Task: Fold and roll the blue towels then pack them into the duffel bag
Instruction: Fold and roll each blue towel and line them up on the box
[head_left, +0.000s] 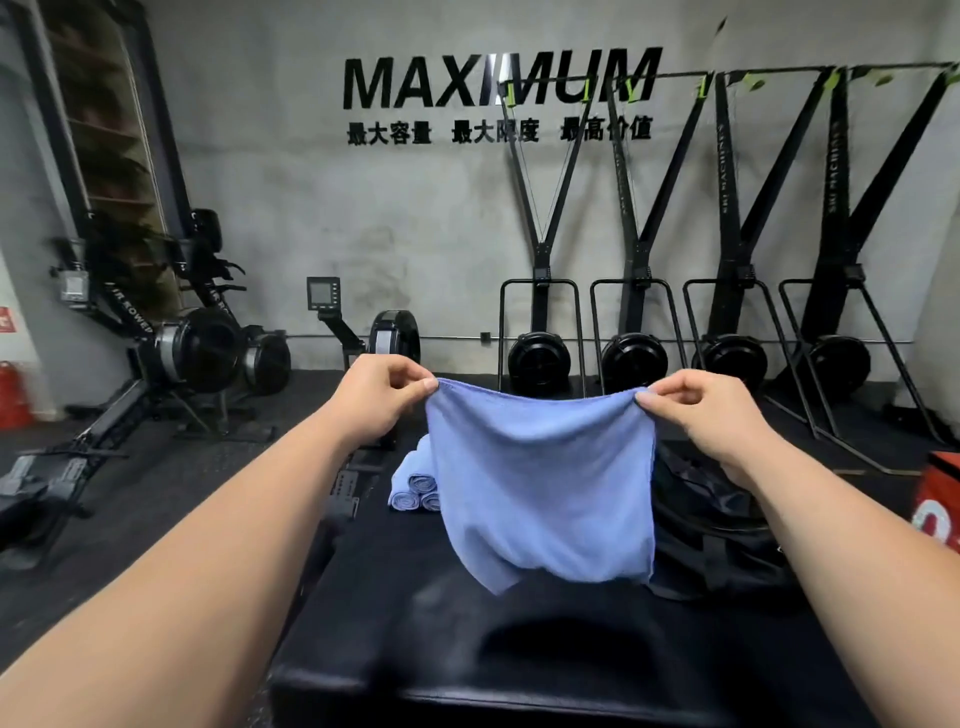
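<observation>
Gym, padded bench (415, 623): blue towel (540, 483) hanging above, top corners pinched by left hand (379, 400) and right hand (711, 415); rolled towels (415, 486) behind, probable duffel bag (717, 514) beside; folding stage, calls for laying flat.

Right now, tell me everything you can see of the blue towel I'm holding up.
The blue towel is plain, soft-looking cloth, hanging open over the black padded bench. The left hand and right hand each pinch one top corner, so its top edge sags between them. Its bottom edge hangs uneven.
</observation>
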